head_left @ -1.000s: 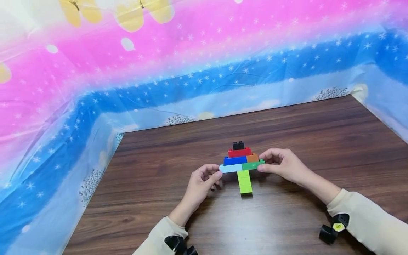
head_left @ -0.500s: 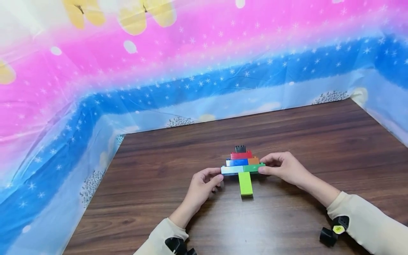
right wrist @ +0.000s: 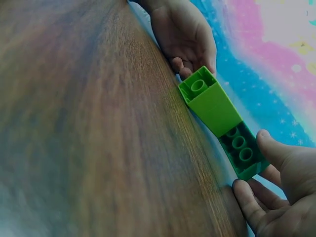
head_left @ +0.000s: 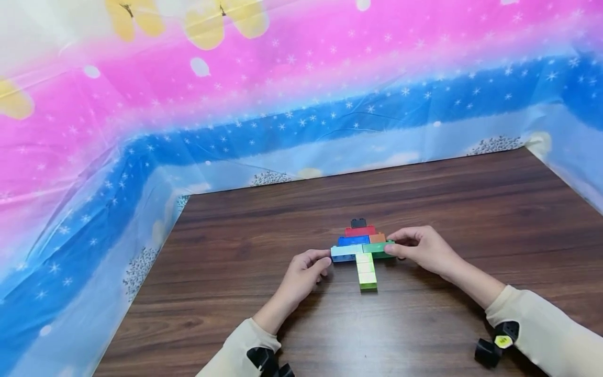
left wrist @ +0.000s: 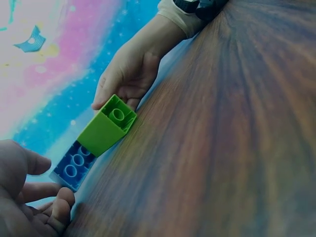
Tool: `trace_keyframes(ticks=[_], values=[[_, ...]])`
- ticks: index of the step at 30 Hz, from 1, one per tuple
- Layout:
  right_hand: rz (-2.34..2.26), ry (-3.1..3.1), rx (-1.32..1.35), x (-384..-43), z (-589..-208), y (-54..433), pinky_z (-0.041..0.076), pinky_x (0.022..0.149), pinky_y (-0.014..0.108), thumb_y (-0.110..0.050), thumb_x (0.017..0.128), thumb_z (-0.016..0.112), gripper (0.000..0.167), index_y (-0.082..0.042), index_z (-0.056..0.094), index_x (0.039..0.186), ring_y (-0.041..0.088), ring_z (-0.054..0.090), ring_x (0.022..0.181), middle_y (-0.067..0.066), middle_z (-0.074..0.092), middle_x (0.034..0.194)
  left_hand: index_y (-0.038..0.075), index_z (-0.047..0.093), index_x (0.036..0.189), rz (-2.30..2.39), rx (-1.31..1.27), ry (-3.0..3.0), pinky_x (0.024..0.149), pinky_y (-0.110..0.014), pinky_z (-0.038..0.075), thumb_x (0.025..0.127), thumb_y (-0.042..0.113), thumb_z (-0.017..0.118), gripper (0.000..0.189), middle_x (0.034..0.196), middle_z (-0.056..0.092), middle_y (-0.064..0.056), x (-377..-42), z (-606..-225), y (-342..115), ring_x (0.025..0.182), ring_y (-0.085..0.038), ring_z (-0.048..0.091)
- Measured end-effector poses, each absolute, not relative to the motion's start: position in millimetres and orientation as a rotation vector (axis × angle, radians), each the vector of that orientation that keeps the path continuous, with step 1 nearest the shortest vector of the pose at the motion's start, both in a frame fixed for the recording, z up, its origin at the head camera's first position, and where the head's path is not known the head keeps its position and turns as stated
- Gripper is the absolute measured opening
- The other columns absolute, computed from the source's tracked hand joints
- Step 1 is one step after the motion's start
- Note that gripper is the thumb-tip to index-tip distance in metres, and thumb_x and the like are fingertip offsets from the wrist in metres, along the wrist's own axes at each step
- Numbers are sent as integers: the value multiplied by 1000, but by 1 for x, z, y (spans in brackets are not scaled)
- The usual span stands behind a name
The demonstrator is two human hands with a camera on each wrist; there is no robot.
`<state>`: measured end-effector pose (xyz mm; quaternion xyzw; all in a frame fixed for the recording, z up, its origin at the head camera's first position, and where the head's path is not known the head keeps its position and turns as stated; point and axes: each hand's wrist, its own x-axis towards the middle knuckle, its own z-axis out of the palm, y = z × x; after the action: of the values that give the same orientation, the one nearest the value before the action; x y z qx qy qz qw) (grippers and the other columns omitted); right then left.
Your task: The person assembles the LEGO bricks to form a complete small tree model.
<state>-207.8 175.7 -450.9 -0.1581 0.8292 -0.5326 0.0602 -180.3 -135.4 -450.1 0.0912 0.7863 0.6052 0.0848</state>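
A tree-shaped build of toy bricks (head_left: 354, 241) lies between the hands, close over the wooden table. Its trunk of lime-green bricks (head_left: 366, 271) points toward the person. Above the trunk, the widest row joins a light-blue brick (head_left: 346, 250) and a green brick (head_left: 375, 248). Narrower rows of blue, orange and red lead to a black brick (head_left: 358, 223) at the far tip. My left hand (head_left: 303, 275) has thumb and fingertips at the light-blue end. Opposite, my right hand (head_left: 426, 248) pinches the green end. Both wrist views show hollow undersides, including the trunk's lime-green end (left wrist: 117, 114).
The dark wood table (head_left: 226, 293) extends around the build. A pink and blue patterned cloth (head_left: 301, 125) hangs along its back and side edges. Black devices are strapped to both sleeves, one by the right cuff (head_left: 490, 351).
The brick tree has tilted slightly, so its rows look flatter and the light on the trunk has shifted. Both hands stay at its ends, the left fingertips nearer its outer edge.
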Motion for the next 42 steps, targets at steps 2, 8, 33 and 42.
trace_keyframes(ticks=[2,8,33,42], values=[[-1604,2526,-488,-209,-451,175,58,67,33,-23,98,78,32,1,75,119,22,70,82,6,77,94,-7,68,131,1783,275,2351,55,-22,43,106,11,60,31,84,63,-6,-182,-449,-137,71,-14,52],[-1565,2567,-506,-214,-447,175,56,64,33,-25,98,78,33,0,76,119,21,69,78,3,77,89,-5,66,135,1743,267,2344,57,-23,42,108,14,59,34,86,61,-4,-186,-445,-138,73,-14,51],[-1559,2575,-426,-227,-452,172,60,69,33,-34,101,74,44,2,71,128,22,69,79,9,76,104,-7,55,146,1711,320,2303,60,-23,45,108,11,57,42,105,65,-15,-197,-447,-145,75,-14,57],[-1573,2574,-425,-222,-470,189,59,69,32,-33,105,69,42,0,70,130,21,69,80,7,74,101,-5,52,148,1787,281,2213,73,-26,55,109,14,58,44,129,60,-20,-203,-462,-137,85,-14,64]])
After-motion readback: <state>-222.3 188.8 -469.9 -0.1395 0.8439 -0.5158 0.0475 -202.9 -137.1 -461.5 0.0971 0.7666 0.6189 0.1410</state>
